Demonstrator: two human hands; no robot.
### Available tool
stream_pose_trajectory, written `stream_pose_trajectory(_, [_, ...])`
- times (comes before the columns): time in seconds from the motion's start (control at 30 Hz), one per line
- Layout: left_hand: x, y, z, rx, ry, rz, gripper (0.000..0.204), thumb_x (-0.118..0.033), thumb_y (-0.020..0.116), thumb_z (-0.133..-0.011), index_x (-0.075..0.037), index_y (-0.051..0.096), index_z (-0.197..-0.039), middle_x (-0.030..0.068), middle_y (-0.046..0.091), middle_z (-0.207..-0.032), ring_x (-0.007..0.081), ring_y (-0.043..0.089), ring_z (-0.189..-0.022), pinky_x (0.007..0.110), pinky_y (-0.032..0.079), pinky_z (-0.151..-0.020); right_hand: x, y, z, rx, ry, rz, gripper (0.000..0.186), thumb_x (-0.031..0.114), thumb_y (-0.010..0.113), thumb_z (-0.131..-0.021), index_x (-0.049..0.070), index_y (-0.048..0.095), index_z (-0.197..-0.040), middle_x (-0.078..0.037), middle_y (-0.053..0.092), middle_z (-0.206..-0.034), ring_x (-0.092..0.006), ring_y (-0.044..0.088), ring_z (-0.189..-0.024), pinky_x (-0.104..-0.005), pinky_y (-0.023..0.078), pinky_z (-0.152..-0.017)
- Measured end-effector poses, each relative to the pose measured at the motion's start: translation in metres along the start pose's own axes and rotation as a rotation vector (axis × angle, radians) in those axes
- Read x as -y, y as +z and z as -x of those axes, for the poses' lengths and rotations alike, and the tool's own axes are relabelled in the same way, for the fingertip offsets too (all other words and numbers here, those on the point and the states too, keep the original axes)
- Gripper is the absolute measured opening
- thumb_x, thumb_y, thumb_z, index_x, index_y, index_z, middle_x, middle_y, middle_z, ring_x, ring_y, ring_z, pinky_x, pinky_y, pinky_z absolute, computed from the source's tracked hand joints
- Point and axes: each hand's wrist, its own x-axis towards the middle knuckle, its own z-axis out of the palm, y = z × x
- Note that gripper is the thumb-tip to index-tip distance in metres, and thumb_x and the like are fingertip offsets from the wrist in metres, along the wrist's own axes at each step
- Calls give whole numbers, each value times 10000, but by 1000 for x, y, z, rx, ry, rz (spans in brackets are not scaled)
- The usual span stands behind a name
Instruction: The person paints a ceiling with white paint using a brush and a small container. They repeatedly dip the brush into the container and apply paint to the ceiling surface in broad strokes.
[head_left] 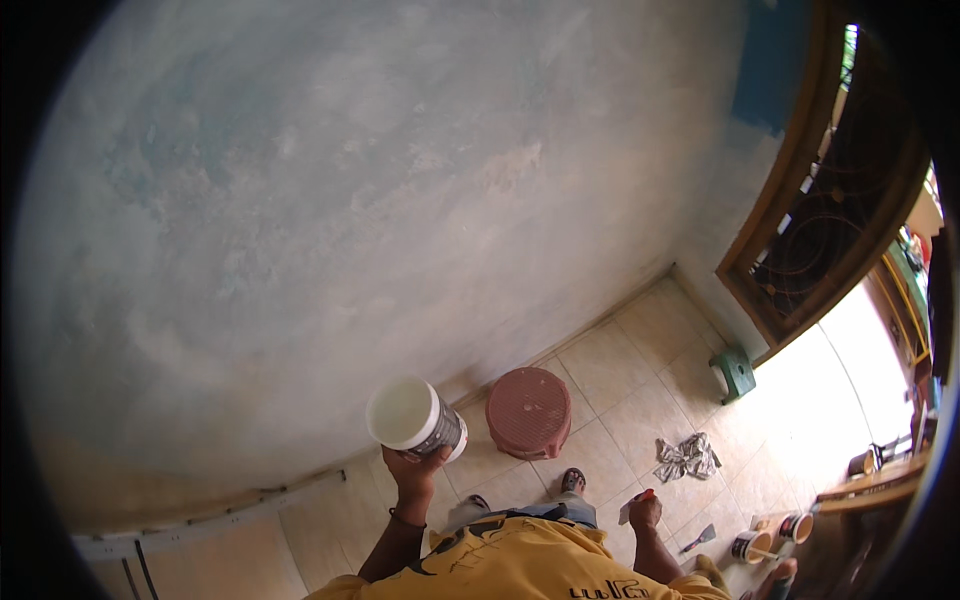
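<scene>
My left hand [415,467] is closed around the lower side of a white plastic bucket [440,430] with a dark label. The bucket is tilted, and its open mouth and pale inside show, close to the patchy wall [330,220]. My right hand [647,511] is closed at my right side on what looks like a scraper [625,513], with a pale flat blade and a bit of red at the fist. Most of its handle is hidden by my fingers. Beyond my feet, a round reddish stool [528,412] stands near the wall, right of the bucket.
A crumpled cloth or paper [688,457] lies on the tiled floor [610,375]. Another scraper [697,540] lies near two open tubs [752,547] at the lower right. By the brown door frame [765,300] stands a small green stool [736,376]. Wooden furniture [870,485] edges the right side.
</scene>
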Motion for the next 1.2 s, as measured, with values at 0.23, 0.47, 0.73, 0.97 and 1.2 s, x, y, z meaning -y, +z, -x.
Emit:
stream_pose_trajectory(0.23, [-57, 25, 7, -73, -34, 35, 824, -91, 914, -602, -42, 519, -1324, 51, 617, -1210, 196, 608, -1120, 382, 487, -1007, 14, -60, -11, 60, -137, 3, 497, 377, 445, -1010, 49, 736, -776, -204, 719, -785, -389, 716, -809, -489, 561, -750])
stream_pose_trajectory(0.47, [-127, 48, -10, -78, 6, -63, 872, -116, 927, -615, -29, 467, -1351, 79, 590, -1260, 219, 593, -1156, 392, 479, -1024, 43, -138, 0, 91, -158, -180, 170, 221, 707, -795, 58, 741, -756, -162, 726, -740, -345, 730, -760, -453, 569, -706])
stream_pose_trajectory(0.73, [-93, 36, -15, -71, 44, -78, 865, -141, 941, -592, -45, 504, -1332, 66, 620, -1234, 201, 616, -1127, 383, 499, -1003, 43, -100, 20, 139, -155, -215, 186, 116, 786, -722, 29, 721, -873, -160, 735, -827, -315, 730, -786, -432, 570, -720])
stream_pose_trajectory(0.97, [-107, 29, -21, 189, -29, -81, 951, -179, 955, -637, -34, 396, -1393, 112, 585, -1291, 231, 587, -1205, 392, 496, -1012, 81, -100, 28, -13, -359, -265, 267, 194, 764, -752, 17, 675, -931, -157, 703, -885, -323, 690, -848, -461, 541, -770])
stream_pose_trajectory(1.2, [-104, 18, -28, 226, -17, -143, 927, -197, 957, -645, -27, 417, -1379, 114, 605, -1270, 227, 618, -1158, 381, 510, -987, 216, -186, 45, 248, -130, -1290, 219, 44, 719, -830, 2, 641, -1030, -107, 663, -930, -193, 670, -770, -328, 600, -672])
